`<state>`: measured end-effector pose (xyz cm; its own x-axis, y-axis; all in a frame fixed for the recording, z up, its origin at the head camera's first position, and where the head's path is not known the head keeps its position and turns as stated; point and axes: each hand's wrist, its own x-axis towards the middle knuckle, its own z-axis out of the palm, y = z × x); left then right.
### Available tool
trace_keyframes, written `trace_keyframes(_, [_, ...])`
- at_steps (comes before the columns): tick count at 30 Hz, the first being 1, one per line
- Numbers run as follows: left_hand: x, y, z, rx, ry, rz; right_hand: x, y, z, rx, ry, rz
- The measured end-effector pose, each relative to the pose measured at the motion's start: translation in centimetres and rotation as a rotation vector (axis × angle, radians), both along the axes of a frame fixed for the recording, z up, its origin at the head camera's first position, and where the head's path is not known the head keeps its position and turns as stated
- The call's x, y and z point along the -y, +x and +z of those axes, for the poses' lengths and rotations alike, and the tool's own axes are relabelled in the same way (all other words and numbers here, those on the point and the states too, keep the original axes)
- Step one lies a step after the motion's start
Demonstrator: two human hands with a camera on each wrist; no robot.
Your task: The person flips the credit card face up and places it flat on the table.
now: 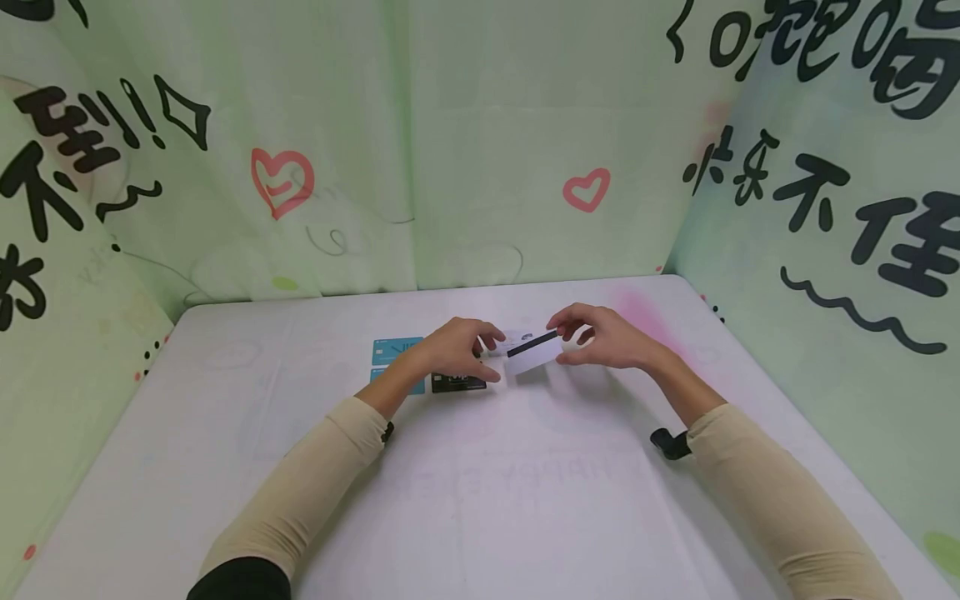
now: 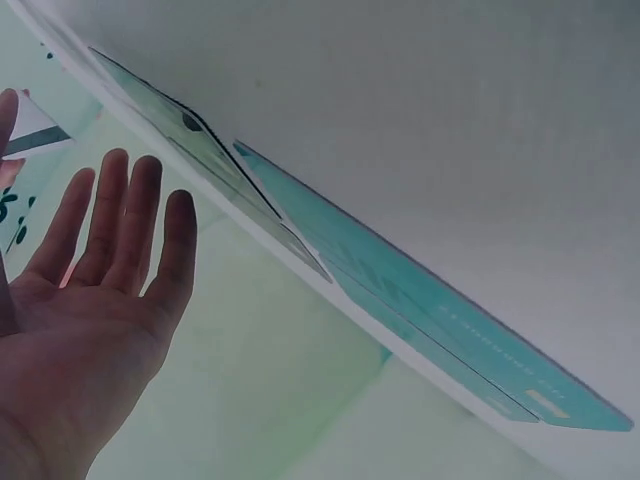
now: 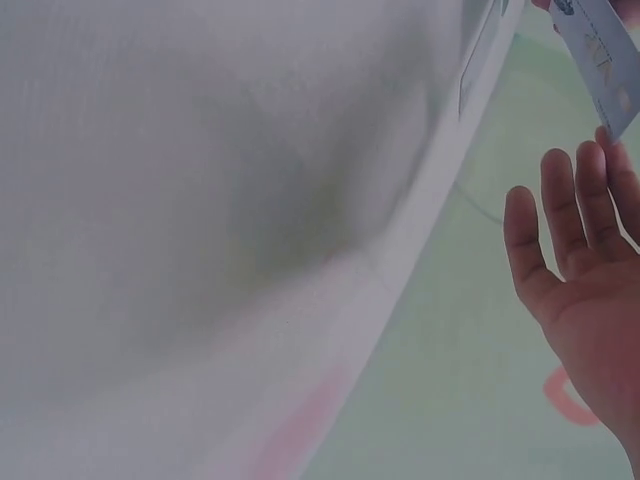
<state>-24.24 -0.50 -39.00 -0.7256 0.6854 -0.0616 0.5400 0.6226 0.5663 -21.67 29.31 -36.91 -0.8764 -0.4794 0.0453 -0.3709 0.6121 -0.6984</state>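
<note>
A white card point(image 1: 534, 358) with a black stripe is held tilted above the table, its right end pinched by my right hand point(image 1: 607, 337). Just left of that card is my left hand point(image 1: 457, 348), its fingers apart and holding nothing; in the left wrist view, the left hand point(image 2: 100, 290) has its fingers extended. Beneath and beside it lie a blue card point(image 1: 393, 350), a second blue card point(image 1: 417, 387) and a black card point(image 1: 459, 383), partly covered by the hand and wrist. A pale card point(image 1: 517, 337) lies behind the held one, mostly hidden.
White cloth covers the table point(image 1: 480, 500). Pale green curtains point(image 1: 480, 150) with black lettering and red hearts stand along the back and both sides. A black band point(image 1: 670, 443) shows at the right wrist.
</note>
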Motion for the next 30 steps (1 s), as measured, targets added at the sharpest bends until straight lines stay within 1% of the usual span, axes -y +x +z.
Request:
trace_keyframes(7, [0.3, 0.0, 0.0, 0.042, 0.071, -0.003, -0.1, 0.0, 0.2, 0.022, -0.019, -0.005])
trace_keyframes(12, [0.3, -0.1, 0.0, 0.053, 0.109, 0.004, 0.0, 0.1, 0.5, 0.025, -0.016, -0.006])
trace_keyframes(21, [0.2, -0.1, 0.5, 0.051, 0.116, -0.003, 0.0, -0.1, 0.6, 0.036, -0.015, -0.008])
trace_keyframes(30, [0.1, 0.1, 1.0, 0.057, 0.114, 0.003, 0.2, -0.3, 0.3, 0.053, -0.021, 0.0])
